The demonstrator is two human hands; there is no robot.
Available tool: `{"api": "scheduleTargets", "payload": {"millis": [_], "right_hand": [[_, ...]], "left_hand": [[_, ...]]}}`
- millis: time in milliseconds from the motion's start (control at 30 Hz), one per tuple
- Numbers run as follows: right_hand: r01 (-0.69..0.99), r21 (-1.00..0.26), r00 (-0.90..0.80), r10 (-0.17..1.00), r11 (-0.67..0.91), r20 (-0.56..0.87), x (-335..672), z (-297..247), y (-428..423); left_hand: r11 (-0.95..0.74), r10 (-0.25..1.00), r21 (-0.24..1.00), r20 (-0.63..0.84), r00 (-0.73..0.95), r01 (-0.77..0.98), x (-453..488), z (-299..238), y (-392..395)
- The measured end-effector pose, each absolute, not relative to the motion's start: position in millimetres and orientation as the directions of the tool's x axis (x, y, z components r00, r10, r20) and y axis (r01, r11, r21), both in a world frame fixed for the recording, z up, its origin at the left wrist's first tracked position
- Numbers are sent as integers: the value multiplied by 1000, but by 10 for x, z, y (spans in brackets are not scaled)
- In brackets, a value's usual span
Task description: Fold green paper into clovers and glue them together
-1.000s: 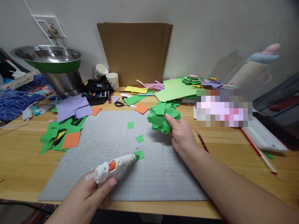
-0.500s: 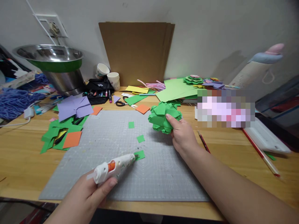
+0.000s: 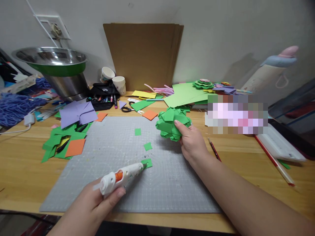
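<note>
Head view shows three green squares on one mat (image 3: 118,144): a square (image 3: 147,163) under the tip of the one glue gun (image 3: 121,176), a square (image 3: 148,146) at its 12 o'clock, and a square (image 3: 137,131) farther off at 11. The left hand (image 3: 98,203) has its grip clenched round the gun at the mat's 6 o'clock. The right hand (image 3: 192,142) has its grip pinching one paper ball (image 3: 169,123) at the mat's 1 o'clock. The right forearm (image 3: 233,186) covers the mat's 4 o'clock corner. Two cups (image 3: 106,73) stand at 11 on the table (image 3: 22,164), beside one bowl (image 3: 49,59).

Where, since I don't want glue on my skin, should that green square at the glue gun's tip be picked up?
Probably its right edge, pinched from the right: the green square lies flat on the cutting mat, and the glue gun in the left hand touches its left edge.
</note>
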State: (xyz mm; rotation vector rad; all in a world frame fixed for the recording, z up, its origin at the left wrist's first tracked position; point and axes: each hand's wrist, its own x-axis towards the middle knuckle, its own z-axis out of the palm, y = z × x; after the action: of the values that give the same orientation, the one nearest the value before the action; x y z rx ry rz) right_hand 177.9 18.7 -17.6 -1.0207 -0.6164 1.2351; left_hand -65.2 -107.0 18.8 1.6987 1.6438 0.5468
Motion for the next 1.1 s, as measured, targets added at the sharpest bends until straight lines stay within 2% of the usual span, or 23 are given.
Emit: {"api": "scheduleTargets", "payload": {"millis": [133, 267, 700, 1100], "right_hand": [[-463, -886, 256, 958, 1, -132, 1781, -176, 188], [-458, -889, 260, 958, 12, -121, 1781, -176, 189], [-440, -898, 271, 954, 4, -128, 1781, -170, 189], [-449, -893, 224, 967, -5, -118, 1762, -161, 168]], "left_hand": [[-17, 968, 703, -167, 189, 711, -638, 207, -1071], [-22, 973, 695, -152, 176, 719, -659, 185, -1084], [153, 967, 658, -255, 27, 738, -678, 128, -1049], [215, 932, 650, -359, 44, 729, -685, 126, -1013]]}}
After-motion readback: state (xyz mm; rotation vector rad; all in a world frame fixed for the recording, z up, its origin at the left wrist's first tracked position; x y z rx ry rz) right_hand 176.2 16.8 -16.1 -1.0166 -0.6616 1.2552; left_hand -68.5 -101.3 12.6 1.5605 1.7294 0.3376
